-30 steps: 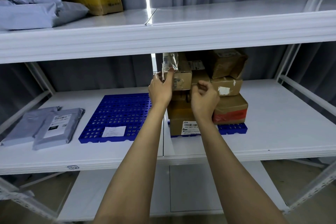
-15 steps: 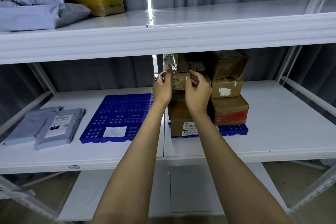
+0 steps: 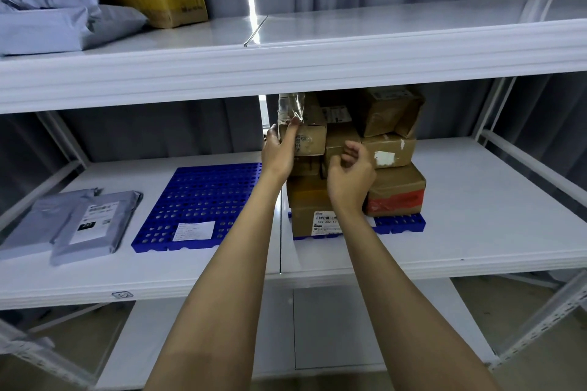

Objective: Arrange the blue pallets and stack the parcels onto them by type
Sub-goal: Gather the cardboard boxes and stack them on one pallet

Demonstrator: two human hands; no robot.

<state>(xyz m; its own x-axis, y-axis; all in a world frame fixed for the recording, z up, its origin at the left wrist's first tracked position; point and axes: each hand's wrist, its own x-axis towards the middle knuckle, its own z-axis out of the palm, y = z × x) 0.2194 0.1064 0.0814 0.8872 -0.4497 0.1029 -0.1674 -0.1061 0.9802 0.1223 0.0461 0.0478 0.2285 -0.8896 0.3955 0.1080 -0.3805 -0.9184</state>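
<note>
The small box sits at the top left corner of the box stack, its long axis seemingly left to right. The left hand is nearer: its grip is closed round the box's left end, thumb up the front face. The right hand hangs just below the box's right end, fingers curled on nothing visible. Left of the stack lies the empty blue pallet; the box probably only needs squaring from its right

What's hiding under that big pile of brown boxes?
A blue pallet lies under the brown boxes; only its front and right edges peek out. The boxes cover the rest, so anything else beneath is hidden.
</note>
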